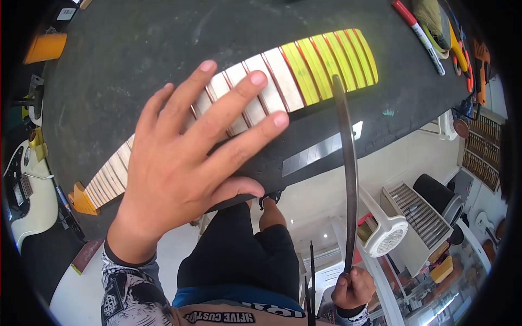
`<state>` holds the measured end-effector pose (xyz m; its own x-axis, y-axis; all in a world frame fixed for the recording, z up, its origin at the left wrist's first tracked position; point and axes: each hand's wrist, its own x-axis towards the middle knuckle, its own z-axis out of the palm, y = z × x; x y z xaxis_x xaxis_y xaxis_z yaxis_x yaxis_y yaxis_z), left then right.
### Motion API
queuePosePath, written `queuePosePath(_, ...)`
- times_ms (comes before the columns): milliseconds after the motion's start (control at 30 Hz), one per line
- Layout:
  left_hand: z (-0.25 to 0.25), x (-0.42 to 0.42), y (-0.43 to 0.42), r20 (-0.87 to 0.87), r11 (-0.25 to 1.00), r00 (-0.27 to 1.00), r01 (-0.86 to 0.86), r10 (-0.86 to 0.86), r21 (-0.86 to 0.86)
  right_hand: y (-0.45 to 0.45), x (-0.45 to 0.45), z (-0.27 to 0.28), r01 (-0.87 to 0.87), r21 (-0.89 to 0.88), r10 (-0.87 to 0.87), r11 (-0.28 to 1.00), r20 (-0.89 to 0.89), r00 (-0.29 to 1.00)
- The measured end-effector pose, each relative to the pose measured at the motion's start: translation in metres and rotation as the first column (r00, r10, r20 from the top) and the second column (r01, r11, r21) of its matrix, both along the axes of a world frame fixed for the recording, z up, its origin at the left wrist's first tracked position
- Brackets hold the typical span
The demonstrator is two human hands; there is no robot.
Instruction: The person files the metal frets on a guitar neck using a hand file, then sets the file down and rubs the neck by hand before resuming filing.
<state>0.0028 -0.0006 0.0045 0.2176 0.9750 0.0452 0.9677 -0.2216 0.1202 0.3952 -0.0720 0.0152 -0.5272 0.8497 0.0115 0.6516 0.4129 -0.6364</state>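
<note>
A guitar neck [272,81] lies across the dark work surface. Its fretboard is masked with white tape, and with yellow-green tape [318,60] at the wide end; reddish fret lines show between the strips. My left hand [190,136] rests on the middle of the neck with its fingers spread, hiding part of it. In my right hand [354,290], low in the view, is the near end of a long, thin, dark file [348,174]. The far tip of the file is over the yellow-green strips; I cannot tell whether it touches them.
A shiny flat metal strip [321,149] lies near the edge of the dark work surface [125,60]. A red-capped marker [418,37] and assorted tools are at the upper right. A pale guitar body [35,195] is at left. A white stool [386,236] stands below at right.
</note>
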Motion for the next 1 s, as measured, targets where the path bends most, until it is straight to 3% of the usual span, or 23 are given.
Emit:
queuePosePath(233, 0.004, 0.003, 0.014, -0.022, 0.998, 1.000, 0.020, -0.019, 0.053, 0.016, -0.004, 0.006, -0.111, -0.023, 0.111, 0.994, -0.002, 0.994)
queuePosePath(333, -0.005, -0.001, 0.016, 0.008, 0.994, 0.998, 0.067, -0.068, 0.089, 0.015, -0.005, 0.008, -0.113, -0.005, 0.113, 0.994, 0.064, 0.991)
queuePosePath(633, -0.011, -0.001, 0.015, 0.004, 0.989, 0.997, 0.079, -0.081, 0.127, 0.014, -0.002, 0.001, -0.126, -0.016, 0.126, 0.992, 0.017, 0.992)
queuePosePath(1000, -0.010, -0.001, 0.014, 0.028, 0.991, 0.997, 0.069, -0.073, 0.112, 0.016, -0.001, 0.011, -0.126, -0.015, 0.127, 0.992, 0.086, 0.988)
